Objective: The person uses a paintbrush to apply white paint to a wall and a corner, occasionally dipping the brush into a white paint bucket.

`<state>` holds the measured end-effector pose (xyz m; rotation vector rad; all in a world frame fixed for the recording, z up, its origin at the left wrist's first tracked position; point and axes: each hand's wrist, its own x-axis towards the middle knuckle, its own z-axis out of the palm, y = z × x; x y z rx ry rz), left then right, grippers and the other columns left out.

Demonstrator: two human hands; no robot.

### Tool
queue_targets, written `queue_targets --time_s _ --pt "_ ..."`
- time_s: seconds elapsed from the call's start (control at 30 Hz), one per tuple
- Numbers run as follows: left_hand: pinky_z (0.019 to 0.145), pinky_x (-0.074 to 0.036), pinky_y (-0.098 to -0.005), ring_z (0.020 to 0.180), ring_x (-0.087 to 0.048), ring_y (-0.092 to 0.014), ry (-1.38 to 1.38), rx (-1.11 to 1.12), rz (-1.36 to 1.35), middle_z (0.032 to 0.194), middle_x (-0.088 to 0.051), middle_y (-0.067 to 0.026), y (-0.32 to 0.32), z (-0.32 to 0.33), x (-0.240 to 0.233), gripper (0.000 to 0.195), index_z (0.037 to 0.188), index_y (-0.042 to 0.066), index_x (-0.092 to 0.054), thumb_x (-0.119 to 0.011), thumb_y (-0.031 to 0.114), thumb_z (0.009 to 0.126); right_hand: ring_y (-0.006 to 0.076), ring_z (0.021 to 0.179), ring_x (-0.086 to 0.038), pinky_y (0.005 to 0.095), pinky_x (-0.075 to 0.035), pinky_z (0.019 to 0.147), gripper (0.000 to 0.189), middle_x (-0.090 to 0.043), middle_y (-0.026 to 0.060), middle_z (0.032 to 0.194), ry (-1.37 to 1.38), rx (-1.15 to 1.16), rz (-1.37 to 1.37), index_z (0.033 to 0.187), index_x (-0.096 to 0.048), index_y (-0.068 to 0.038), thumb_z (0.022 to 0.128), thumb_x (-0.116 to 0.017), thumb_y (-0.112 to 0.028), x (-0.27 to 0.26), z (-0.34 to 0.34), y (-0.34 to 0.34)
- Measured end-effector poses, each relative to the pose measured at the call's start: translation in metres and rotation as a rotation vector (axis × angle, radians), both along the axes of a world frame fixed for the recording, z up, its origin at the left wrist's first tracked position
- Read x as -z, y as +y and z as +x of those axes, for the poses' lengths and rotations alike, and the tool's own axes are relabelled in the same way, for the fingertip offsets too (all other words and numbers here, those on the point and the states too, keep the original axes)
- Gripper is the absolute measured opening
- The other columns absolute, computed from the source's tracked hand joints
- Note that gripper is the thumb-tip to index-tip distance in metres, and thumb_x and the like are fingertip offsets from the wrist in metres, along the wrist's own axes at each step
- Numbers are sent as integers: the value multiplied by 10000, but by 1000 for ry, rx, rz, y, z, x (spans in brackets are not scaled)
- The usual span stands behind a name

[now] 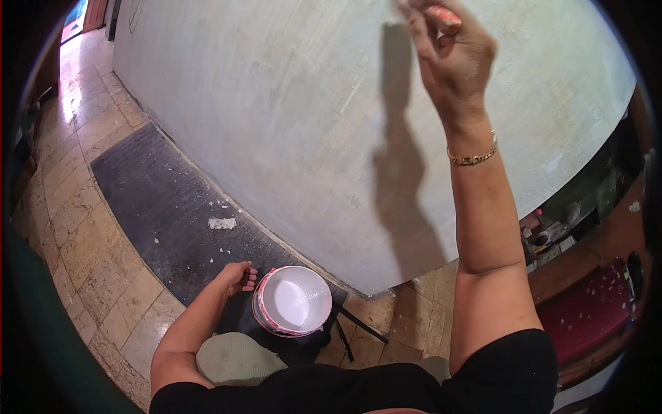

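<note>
Raised against the pale wall, my right hand grips a tool by its handle, which is smeared red and white. The tool's working end is blurred and cut off at the top edge; its kind is unclear. A gold-coloured bracelet circles that wrist. Low in front of me, a round plastic bucket with red smears on its rim contains white paint or a similar liquid. Just left of the bucket is my left hand, its fingers curled and nothing visible in them.
A dark mat dotted with white flakes runs along the wall's foot, bearing a white chip. Stone tiles lie beside it. Thin black bars stick out right of the bucket. Cluttered shelving stands at right.
</note>
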<state>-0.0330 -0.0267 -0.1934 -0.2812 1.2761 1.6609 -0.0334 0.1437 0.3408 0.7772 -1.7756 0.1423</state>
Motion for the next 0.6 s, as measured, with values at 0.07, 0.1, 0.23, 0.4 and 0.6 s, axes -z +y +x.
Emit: queue_targets --time_s 0.07,0.1,0.23,0.4,0.6 --pt "661 -501 -359 665 -548 -182 -11 -21 25 739 -569 -39 -4 0 8 314 863 81 -592 -458 344 970 200 774 -660 278 -537 641 136 -674 125 849 221 30 157 928 -681 13 879 -583 -66 -11 5 -13" --pt "661 -501 -359 665 -548 -182 -8 -21 24 739 -569 -39 -4 0 8 314 863 81 -592 -458 344 970 186 796 -658 269 -538 660 123 -672 127 862 252 91 204 938 -675 23 866 -583 -17 -11 1 -11" --pt "659 -502 -360 652 -548 -178 -2 17 59 731 -571 -35 9 -4 5 308 855 85 -587 -461 343 968 308 905 -634 361 -533 688 187 -640 91 953 366 448 396 908 -685 -150 742 -610 -109 55 -27 30" --pt "666 -504 -363 653 -548 -183 -2 -16 32 735 -572 -34 -9 1 -3 306 851 90 -582 -459 345 968 385 1015 -599 467 -457 900 283 -613 164 989 -163 380 462 877 -635 -60 660 -688 -235 192 4 14" --pt "670 -505 -363 658 -552 -182 17 -13 30 741 -578 -34 -13 2 -9 304 853 96 -583 -459 349 966 304 831 -649 370 -529 676 181 -659 126 960 -832 258 274 942 -675 -72 776 -622 -120 276 21 15"
